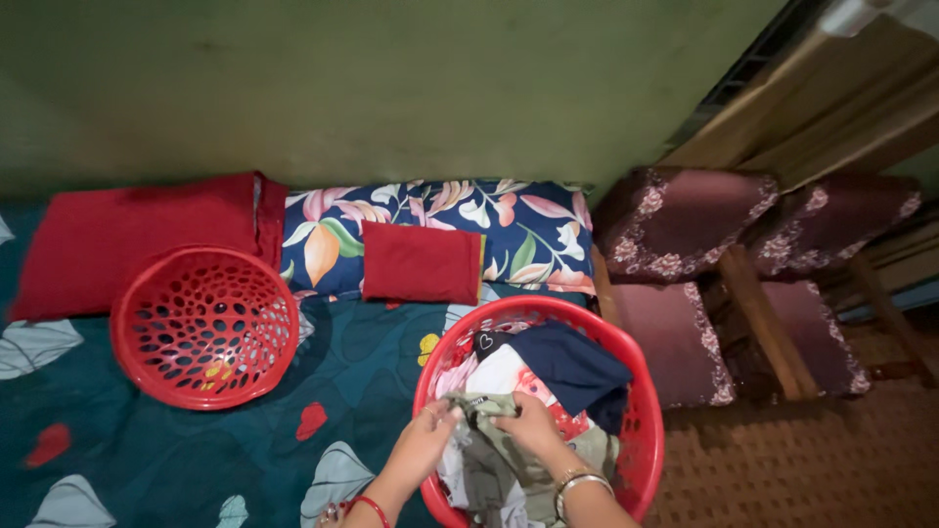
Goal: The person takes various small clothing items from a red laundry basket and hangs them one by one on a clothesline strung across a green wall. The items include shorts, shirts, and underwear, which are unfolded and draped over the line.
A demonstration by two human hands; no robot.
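Both hands down inside the full red basket (641, 391) at the near edge of the bed. Left hand (423, 445) comes up from the bottom of the view, forearm angled up and to the right, a red bangle at the wrist; fingers curled and pinched on the upper left edge of an olive-green garment (494, 464). Right hand (531, 425) sits just beside it, palm down, fingers closed over the same garment's top fold; metal bangles on that wrist. Hands close together, nearly touching, both clamped on the cloth. Garment lies crumpled at the front of the basket, on top of the other laundry.

Count, left to right:
- Red folded cloths: two. A large one (127, 235) at far left against the wall, a small one (423, 262) lying on the pillow.
- Red perforated baskets: two. An empty one (205, 328) on the left, resting on the bedsheet and overlapping the large red cloth; the full one on the right.
- Floral pillow (533, 230): one, navy with pink and white flowers, along the green wall (391, 88).
- Bedsheet (196, 450): one, teal with leaf and heart patterns.
- In the full basket: a navy cloth (577, 370) on top, white and pink pieces under it; exact number cannot be told.
- Maroon cushioned chairs (685, 225): two visible at the right, beside the bed.
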